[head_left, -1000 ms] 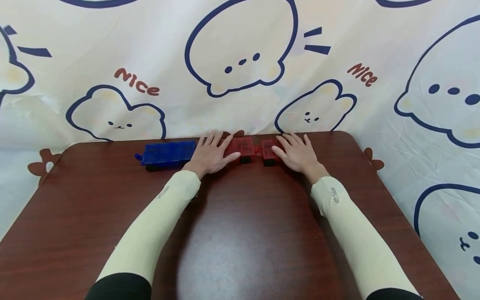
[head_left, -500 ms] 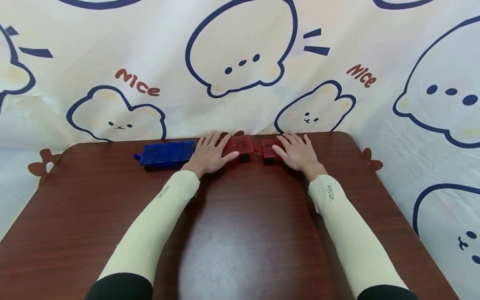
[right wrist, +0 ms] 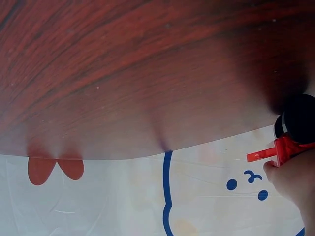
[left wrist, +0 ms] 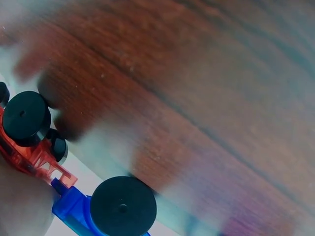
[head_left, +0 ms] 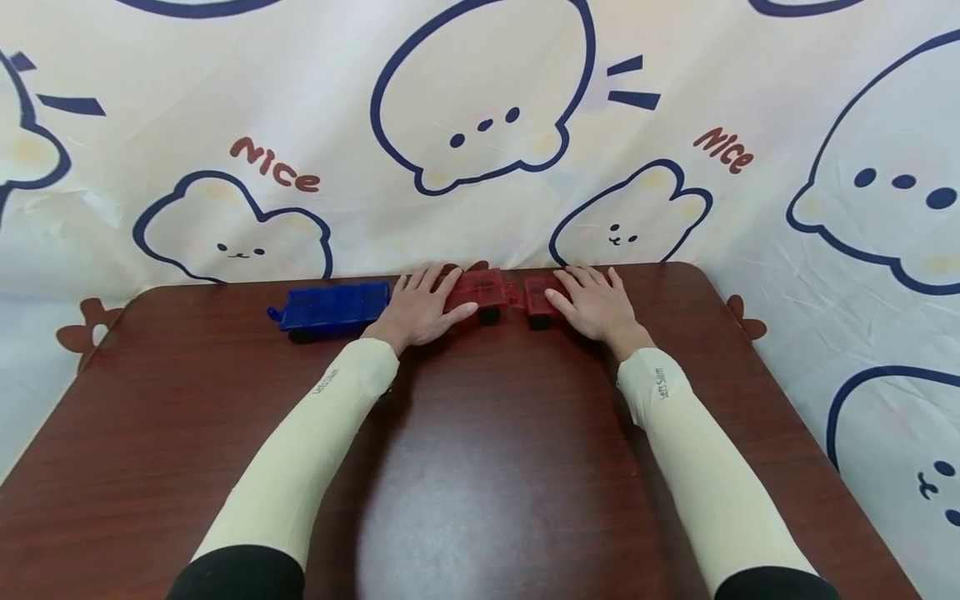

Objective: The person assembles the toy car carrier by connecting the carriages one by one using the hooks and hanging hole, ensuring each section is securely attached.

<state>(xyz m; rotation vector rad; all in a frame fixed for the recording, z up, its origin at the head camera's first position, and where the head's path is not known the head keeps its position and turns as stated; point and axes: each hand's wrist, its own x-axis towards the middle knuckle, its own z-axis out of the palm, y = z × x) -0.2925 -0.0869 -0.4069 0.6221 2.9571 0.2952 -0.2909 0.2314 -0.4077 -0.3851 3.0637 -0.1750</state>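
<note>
A translucent blue toy train wagon [head_left: 336,308] with black wheels stands left of my left hand [head_left: 417,312]. That hand lies with spread fingers and extended thumb over a red wagon [head_left: 486,292], hiding its left part. In the left wrist view, the red coupling [left wrist: 63,176] meets the blue wagon's coupling [left wrist: 60,187] under my hand. My right hand [head_left: 596,307] rests over a second red wagon [head_left: 537,302], fingers spread and thumb near its front side. The red wagons' facing ends almost meet between my hands. A red coupler bar [right wrist: 261,155] sticks out from the right-hand wagon's far end.
The wagons line up along the far edge of a dark brown wooden table [head_left: 480,467]. Right behind that edge hangs a white cloth backdrop [head_left: 352,100] with cartoon bears and brown flowers. More printed cloth [head_left: 885,317] borders the table on the right.
My right forearm has shifted slightly left, and the right-hand red wagon shows a little more of itself. My left hand and the blue wagon stay almost still.
</note>
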